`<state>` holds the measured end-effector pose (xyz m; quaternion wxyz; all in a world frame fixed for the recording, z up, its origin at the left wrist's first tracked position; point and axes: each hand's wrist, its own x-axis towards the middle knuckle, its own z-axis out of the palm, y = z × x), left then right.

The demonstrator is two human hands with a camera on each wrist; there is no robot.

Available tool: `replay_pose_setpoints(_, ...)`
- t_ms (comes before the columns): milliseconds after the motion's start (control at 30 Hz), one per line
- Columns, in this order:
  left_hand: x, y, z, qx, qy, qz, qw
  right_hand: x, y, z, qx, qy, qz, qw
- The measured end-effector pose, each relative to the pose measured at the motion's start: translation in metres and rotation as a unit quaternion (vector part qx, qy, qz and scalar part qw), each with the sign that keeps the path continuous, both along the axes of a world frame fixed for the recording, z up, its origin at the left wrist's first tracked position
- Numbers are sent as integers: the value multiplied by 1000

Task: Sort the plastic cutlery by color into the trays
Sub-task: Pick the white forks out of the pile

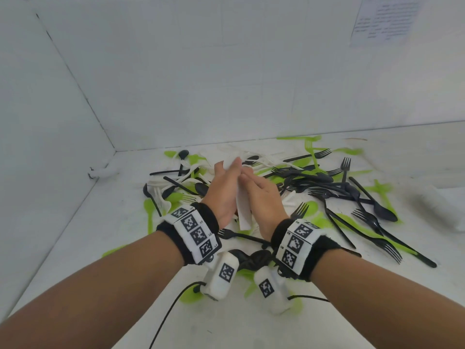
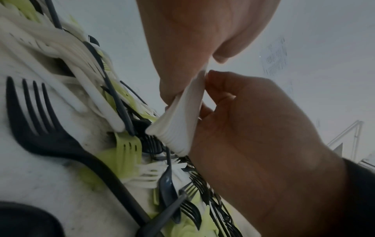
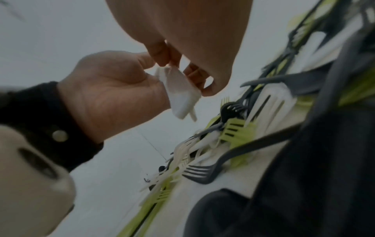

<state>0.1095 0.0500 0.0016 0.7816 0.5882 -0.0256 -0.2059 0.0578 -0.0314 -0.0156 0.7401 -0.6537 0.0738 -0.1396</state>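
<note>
A mixed heap of black (image 1: 324, 177), green (image 1: 312, 206) and white (image 1: 161, 190) plastic forks and spoons covers the white table. Both hands meet above its middle. Between the palms stands a stacked bundle of white cutlery (image 1: 243, 210), handles down. My left hand (image 1: 232, 167) grips the bundle from the left, thumb and fingers pinching its upper end. My right hand (image 1: 245, 178) holds it from the right with curled fingers. The left wrist view shows the bundle (image 2: 180, 121) clear of the heap. In the right wrist view the bundle (image 3: 180, 93) hangs between both hands.
White walls enclose the table at the left and the back. A sheet of paper (image 1: 385, 18) hangs on the back wall. A black rounded piece (image 1: 254, 258) lies under my wrists, partly hidden. Cables trail from the wrist cameras. Bare table lies at the near left.
</note>
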Motion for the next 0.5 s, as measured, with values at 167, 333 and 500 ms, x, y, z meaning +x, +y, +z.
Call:
replay_pose_setpoints(167, 3, 3, -1, -33, 8, 19, 999, -4, -6, 11, -28, -14, 65, 997)
replay_pose_setpoints(333, 16, 12, -6, -51, 41, 57, 996, 5, -15, -11, -59, 49, 123, 989)
replay_pose_setpoints(500, 15, 15, -6, -50, 31, 65, 996, 2, -14, -26, -102, -9, 132, 986)
